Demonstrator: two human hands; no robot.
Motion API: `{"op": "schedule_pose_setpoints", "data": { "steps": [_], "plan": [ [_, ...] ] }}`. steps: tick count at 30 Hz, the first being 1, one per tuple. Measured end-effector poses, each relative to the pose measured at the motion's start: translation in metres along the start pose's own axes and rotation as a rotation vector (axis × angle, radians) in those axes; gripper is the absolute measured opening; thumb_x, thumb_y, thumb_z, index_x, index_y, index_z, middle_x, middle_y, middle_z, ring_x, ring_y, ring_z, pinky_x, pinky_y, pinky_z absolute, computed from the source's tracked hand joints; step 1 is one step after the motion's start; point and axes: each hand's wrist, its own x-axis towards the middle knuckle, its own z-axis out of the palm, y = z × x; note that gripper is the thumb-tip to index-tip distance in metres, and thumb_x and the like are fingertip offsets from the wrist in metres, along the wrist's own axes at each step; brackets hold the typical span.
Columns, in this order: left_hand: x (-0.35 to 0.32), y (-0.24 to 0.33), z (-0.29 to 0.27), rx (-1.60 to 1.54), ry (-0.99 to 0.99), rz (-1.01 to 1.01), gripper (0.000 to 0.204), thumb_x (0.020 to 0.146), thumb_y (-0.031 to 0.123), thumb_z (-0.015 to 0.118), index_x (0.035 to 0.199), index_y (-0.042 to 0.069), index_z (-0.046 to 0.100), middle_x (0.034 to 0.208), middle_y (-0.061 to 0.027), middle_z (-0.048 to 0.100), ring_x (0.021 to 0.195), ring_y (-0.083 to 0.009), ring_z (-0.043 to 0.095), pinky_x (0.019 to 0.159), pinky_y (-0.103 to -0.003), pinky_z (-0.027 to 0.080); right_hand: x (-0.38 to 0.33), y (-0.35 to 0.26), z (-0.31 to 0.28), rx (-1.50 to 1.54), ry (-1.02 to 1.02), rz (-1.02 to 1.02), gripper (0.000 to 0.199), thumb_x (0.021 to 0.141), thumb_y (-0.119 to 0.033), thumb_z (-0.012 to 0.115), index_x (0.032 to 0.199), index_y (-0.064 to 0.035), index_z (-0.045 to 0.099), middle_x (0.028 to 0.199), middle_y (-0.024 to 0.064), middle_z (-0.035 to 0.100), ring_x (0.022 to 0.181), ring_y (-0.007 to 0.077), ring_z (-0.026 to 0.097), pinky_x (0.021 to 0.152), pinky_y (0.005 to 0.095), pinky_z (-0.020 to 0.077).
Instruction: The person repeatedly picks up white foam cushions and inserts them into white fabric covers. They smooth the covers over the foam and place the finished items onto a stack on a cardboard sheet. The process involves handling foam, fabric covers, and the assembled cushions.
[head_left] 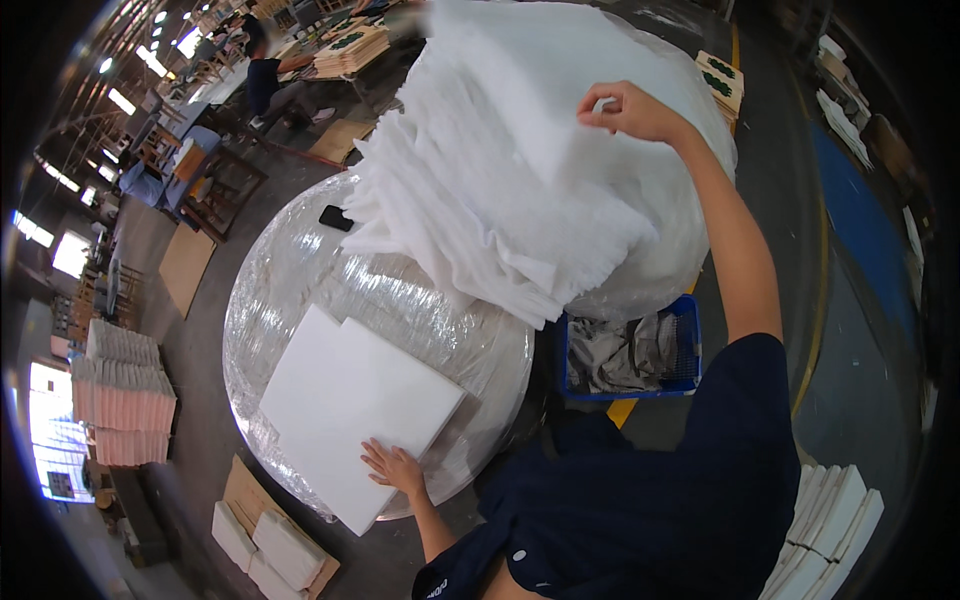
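My left hand (395, 468) lies with fingers spread on the near edge of white foam slabs (350, 390), stacked slightly askew. Beneath them is a large round bundle wrapped in clear plastic (265, 270). At the upper right, my raised right hand (628, 112) has its fingertips pinched together on the edge of a thin white wadding sheet (560, 150), which is blurred by motion. Under that sheet, a heap of soft white wadding layers (470, 200) with ragged, folded edges covers a second round bundle.
A dark phone (336, 218) rests on the wrapped bundle. The blue plastic basket (578, 385) at right centre holds grey fabric pieces. White and pink stacks (125, 390) stand at left, white blocks (285, 550) at lower left. Another person (265, 85) sits by a worktable far off.
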Motion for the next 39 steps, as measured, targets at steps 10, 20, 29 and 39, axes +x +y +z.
{"op": "schedule_pose_setpoints", "data": {
  "steps": [10, 20, 29, 39],
  "plan": [
    [-0.009, 0.022, 0.009, 0.1, 0.136, -0.012, 0.057, 0.089, 0.021, 0.048, 0.145, 0.016, 0.038, 0.157, -0.001, 0.028, 0.146, -0.0273, 0.02, 0.114, -0.056, 0.012, 0.007, 0.026, -0.011, 0.315, -0.08, -0.002, 0.023, 0.087, -0.019, 0.072, 0.101, -0.0016, 0.073, 0.08, -0.0015, 0.061, 0.058, 0.0055, 0.043, 0.054, 0.0213, 0.037],
    [-0.009, 0.019, 0.005, 0.073, 0.164, -0.007, 0.058, 0.088, 0.021, 0.05, 0.144, 0.016, 0.039, 0.156, -0.0011, 0.031, 0.146, -0.0267, 0.022, 0.114, -0.056, 0.011, 0.032, 0.071, -0.028, 0.306, 0.371, 0.116, 0.038, 0.09, -0.036, 0.069, 0.101, 0.0007, 0.067, 0.082, 0.0056, 0.064, 0.079, 0.0145, 0.068, 0.061, 0.0244, 0.0466],
    [0.0, 0.026, 0.012, 0.044, 0.157, 0.053, 0.058, 0.087, 0.021, 0.051, 0.144, 0.016, 0.039, 0.155, -0.0008, 0.032, 0.146, -0.0261, 0.022, 0.114, -0.057, 0.011, -0.101, 0.096, -0.223, 0.088, 1.179, 0.217, 0.031, 0.085, -0.029, 0.073, 0.096, -0.0008, 0.071, 0.078, 0.0072, 0.066, 0.065, 0.0111, 0.06, 0.057, 0.0218, 0.0455],
    [0.001, -0.005, 0.01, 0.023, 0.175, 0.036, 0.055, 0.088, 0.022, 0.049, 0.142, 0.015, 0.04, 0.157, -0.0031, 0.028, 0.146, -0.0289, 0.02, 0.113, -0.059, 0.01, -0.314, -0.036, -0.26, -0.284, 1.919, -0.368, 0.045, 0.085, -0.016, 0.067, 0.117, 0.0121, 0.052, 0.115, 0.0305, 0.059, 0.081, 0.0314, 0.068, 0.072, 0.0456, 0.0577]
  ]
}}
